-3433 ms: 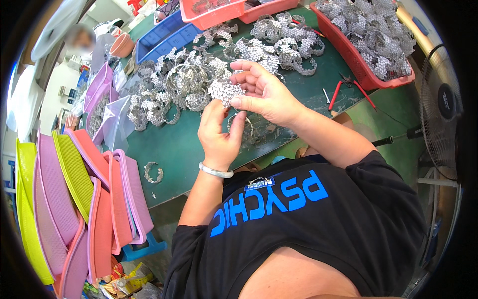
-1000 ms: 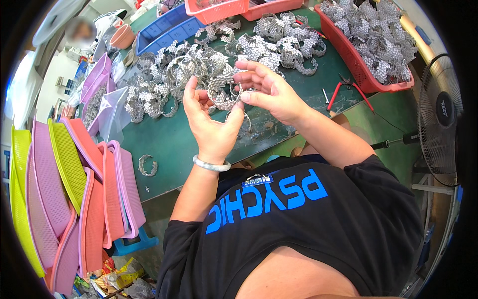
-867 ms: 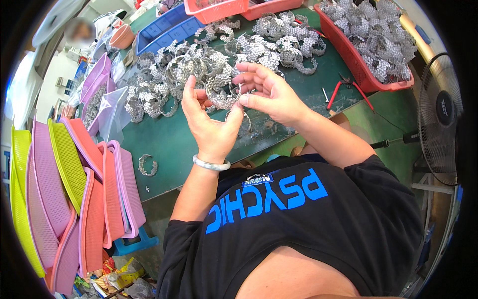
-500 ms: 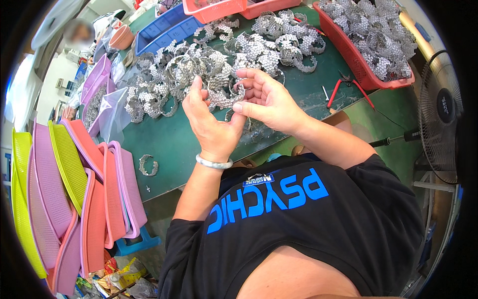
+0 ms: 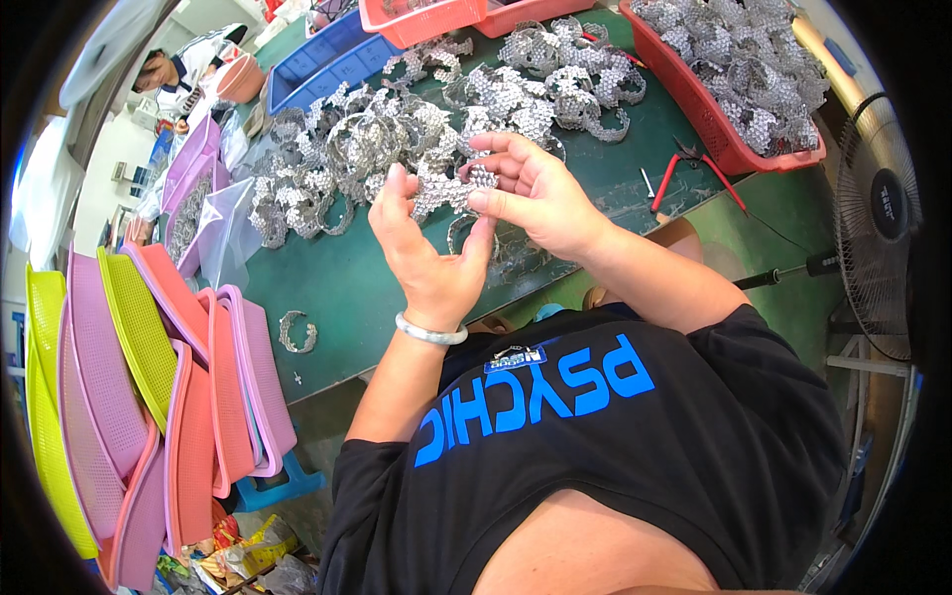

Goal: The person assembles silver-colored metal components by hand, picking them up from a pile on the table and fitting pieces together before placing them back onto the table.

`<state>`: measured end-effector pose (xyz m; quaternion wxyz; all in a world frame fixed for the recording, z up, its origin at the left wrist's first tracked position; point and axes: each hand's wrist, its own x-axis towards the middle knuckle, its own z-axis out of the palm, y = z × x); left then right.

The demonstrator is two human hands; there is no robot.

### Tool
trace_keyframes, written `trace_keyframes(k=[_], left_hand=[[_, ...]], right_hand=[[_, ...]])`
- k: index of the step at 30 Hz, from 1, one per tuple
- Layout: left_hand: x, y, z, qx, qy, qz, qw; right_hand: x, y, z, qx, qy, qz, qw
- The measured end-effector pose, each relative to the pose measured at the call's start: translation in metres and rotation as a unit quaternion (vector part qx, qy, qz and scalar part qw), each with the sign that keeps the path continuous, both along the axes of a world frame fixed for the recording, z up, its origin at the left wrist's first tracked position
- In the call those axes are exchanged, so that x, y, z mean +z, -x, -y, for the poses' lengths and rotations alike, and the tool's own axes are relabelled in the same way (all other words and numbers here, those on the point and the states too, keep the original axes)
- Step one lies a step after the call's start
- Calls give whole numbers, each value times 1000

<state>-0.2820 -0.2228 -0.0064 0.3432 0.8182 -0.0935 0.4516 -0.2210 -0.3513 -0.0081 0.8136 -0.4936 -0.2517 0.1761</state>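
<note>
Between thumb and fingers, my right hand [image 5: 547, 206] pinches a silver cuff bracelet [image 5: 482, 178] with a scaly, honeycomb-like surface. Part of the bracelet is hidden by the fingers. My left hand [image 5: 432, 260], with a pale bangle on its wrist, is beside it, thumb and fingers apart; nothing visible is gripped in it. Just beyond both hands lies a big heap of similar silver bracelets [image 5: 382, 139] on the green table [image 5: 327, 273]. A single bracelet [image 5: 297, 332] rests by itself at the table's near left.
Red-handled pliers [image 5: 666, 186] lie on the right, near a red basket [image 5: 729, 149] full of bracelets. A fan [image 5: 883, 208] stands far right. Stacked colored baskets [image 5: 183, 436] crowd the left. Blue trays [image 5: 332, 64] sit at the back; a person [image 5: 183, 74] is at the far left.
The left hand has shifted slightly right, its thumb now lower and away from the right thumb. The bracelet in my right hand has turned a little. The person at far left shows more clearly.
</note>
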Motion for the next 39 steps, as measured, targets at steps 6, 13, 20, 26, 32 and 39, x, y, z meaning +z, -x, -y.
trace_keyframes(k=[6, 13, 20, 26, 32, 39], left_hand=[[-2, -4, -13, -186, 352, -125, 909], [7, 0, -10, -271, 391, -191, 858], [7, -1, -7, -291, 402, -168, 852], [8, 0, -7, -288, 420, -180, 841], [8, 0, -6, -291, 433, -181, 834], [7, -2, -6, -275, 413, -161, 853]], right_hand=[[-2, -7, 6, 70, -45, -6, 997], [-4, -12, 9, 148, -61, -12, 987], [-6, -14, 9, 140, -61, -6, 988], [-6, -15, 10, 145, -47, -11, 988], [-6, -14, 9, 126, -46, -5, 991], [-6, -16, 11, 125, -50, -16, 991]])
